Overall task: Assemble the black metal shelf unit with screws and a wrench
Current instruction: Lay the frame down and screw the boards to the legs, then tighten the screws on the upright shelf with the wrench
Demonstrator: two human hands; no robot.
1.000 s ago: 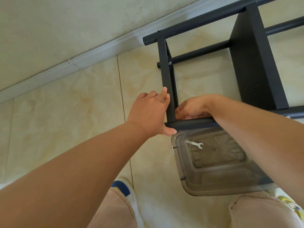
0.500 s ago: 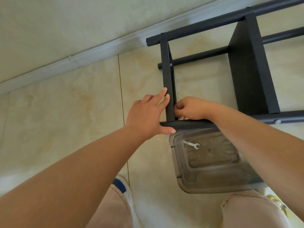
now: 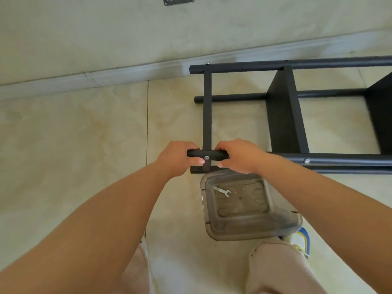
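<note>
The black metal shelf unit [image 3: 284, 115] lies on its side on the tiled floor, its long tubes running to the right. My left hand [image 3: 177, 158] grips the near end of the closest tube [image 3: 214, 154], left of a silver screw [image 3: 206, 158]. My right hand [image 3: 237, 154] grips the same tube just right of that screw. A thin crossbar [image 3: 207, 111] rises from between my hands to the far tube. A small silver wrench [image 3: 222, 191] lies in a clear plastic box [image 3: 282, 225] below my hands.
A second screw [image 3: 306, 161] shows on the near tube further right. The wall and its skirting [image 3: 127, 68] run along the far side of the floor. My knees and a shoe [image 3: 301, 240] are at the bottom edge.
Both hands have left the crossbar joint and now wrap round the near tube on either side of the screw. The view has tilted up and the frame now lies level across it.
</note>
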